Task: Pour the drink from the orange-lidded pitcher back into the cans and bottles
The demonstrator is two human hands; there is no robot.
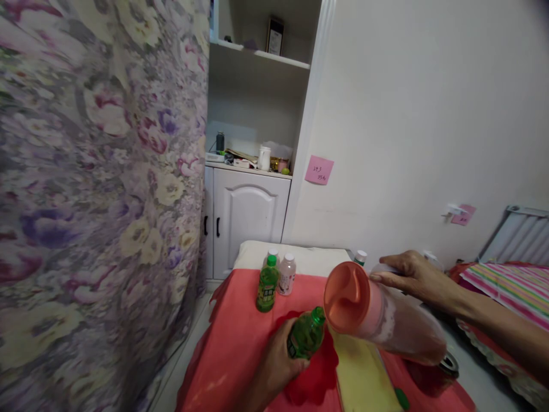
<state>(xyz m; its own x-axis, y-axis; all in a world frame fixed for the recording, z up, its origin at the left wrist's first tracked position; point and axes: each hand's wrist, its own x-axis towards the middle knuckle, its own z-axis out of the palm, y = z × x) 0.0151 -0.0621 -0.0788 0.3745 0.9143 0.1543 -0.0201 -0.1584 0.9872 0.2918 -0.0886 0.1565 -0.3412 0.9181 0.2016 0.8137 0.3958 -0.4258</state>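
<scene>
My left hand (274, 366) is wrapped round a green plastic bottle (305, 336), tilted to the right above a red scalloped dish (315, 377). Whether a cap is on its neck, I cannot tell. My right hand (409, 272) grips a large translucent pitcher (403, 326) from above. The pitcher lies nearly on its side in the air, its orange-pink mouth (348, 297) toward the bottle's neck; something pinkish-brown shows through its wall. No stream is visible between them. Behind the dish stands another green bottle (266, 286), upright, beside a pale pink bottle (287, 276).
A yellow board (364, 372) lies on the red tablecloth (231, 337). A can (433, 375) sits under the pitcher, near a small green disc (402, 397). Another white-capped bottle (360, 257) stands behind the pitcher. A floral curtain (103, 200) hangs left; a cabinet (253, 209) stands behind.
</scene>
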